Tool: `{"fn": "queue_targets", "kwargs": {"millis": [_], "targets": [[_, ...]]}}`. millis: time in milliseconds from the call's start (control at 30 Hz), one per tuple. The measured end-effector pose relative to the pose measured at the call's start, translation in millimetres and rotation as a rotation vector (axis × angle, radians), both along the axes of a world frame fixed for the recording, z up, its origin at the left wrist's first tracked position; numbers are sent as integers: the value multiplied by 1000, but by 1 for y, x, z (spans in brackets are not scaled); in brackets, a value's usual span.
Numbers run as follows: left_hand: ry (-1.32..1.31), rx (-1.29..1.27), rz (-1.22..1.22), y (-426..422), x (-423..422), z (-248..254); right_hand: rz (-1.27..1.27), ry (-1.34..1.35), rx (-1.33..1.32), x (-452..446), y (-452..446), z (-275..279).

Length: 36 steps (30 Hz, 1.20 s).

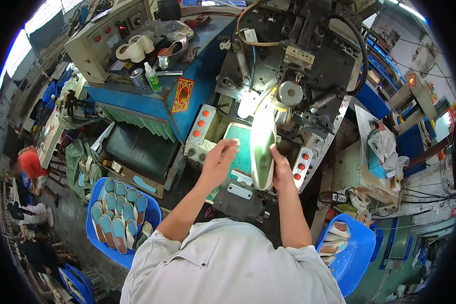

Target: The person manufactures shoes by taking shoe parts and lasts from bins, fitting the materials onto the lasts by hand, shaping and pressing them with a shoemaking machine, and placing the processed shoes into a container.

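Pale grey shirt cloth lies nearest. Beyond it, the right hand pinches the near end of a long white-and-green shoe, tilted up before the black metal machine; the left hand is loosely spread, apart. The shoe looks light, firm-soled, probably best gripped by its sides.

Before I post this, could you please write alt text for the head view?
A person's right hand holds a pale shoe at a machine, the left hand open nearby; a left blue bin and a right blue bin hold more shoes.
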State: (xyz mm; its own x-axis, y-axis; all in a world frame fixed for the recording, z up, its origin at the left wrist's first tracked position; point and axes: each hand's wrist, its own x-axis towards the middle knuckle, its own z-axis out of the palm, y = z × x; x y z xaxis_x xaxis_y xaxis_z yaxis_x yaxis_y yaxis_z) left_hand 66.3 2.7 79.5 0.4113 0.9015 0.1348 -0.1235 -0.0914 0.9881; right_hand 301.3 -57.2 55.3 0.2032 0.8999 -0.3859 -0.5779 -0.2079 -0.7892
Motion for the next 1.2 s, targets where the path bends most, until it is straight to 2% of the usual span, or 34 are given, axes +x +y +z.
{"fn": "queue_targets", "kwargs": {"millis": [33, 133, 200, 233, 333, 367, 400, 433, 467, 567, 667, 733, 800, 833, 867, 967, 1033, 1067, 1100, 1200], "targets": [[12, 35, 31, -1, 11, 7, -3, -86, 42, -16, -12, 19], [-11, 149, 82, -11, 37, 28, -74, -400, 166, -41, -34, 23], [-113, 227, 57, -19, 41, 44, -107, -540, 152, -49, -55, 25], [-55, 111, 65, -25, 33, 54, -123, -611, 142, -51, -63, 28], [-149, 208, -5, -35, 26, 44, -57, -807, 98, -40, -91, 61], [-185, 269, -7, -41, 28, 45, -161, -898, 273, -45, -92, 78], [-136, 323, -21, -47, 28, 49, -267, -990, 444, -50, -89, 99], [-90, 379, -38, -51, 29, 52, -216, -982, 434, -51, -92, 121], [-48, 435, -57, -56, 29, 55, -193, -1096, 504, -51, -92, 135], [76, 603, -25, -67, 32, 59, -84, -1211, 527, -49, -95, 144], [75, 720, 0, -72, 39, 59, -118, -1121, 420, -59, -104, 151], [27, 775, -2, -76, 42, 56, -130, -1173, 329, -61, -108, 157], [-2, 810, -102, -79, 39, 53, -145, -1175, 263, -48, -113, 145], [-18, 831, -157, -78, 36, 53, -63, -950, 249, -43, -113, 142], [-35, 851, -201, -77, 33, 52, -35, -842, 293, -42, -113, 145], [-39, 617, -281, -61, 13, 67, 109, -575, 440, -39, -107, 148], [-133, 409, -358, -56, 9, 62, 153, -711, 569, -41, -92, 134], [-160, 384, -354, -56, 7, 56, 169, -779, 637, -42, -84, 130], [-187, 356, -349, -57, 6, 53, 215, -956, 691, -44, -76, 130], [-240, 361, -314, -57, 5, 56, 220, -878, 725, -61, -65, 117]]}}
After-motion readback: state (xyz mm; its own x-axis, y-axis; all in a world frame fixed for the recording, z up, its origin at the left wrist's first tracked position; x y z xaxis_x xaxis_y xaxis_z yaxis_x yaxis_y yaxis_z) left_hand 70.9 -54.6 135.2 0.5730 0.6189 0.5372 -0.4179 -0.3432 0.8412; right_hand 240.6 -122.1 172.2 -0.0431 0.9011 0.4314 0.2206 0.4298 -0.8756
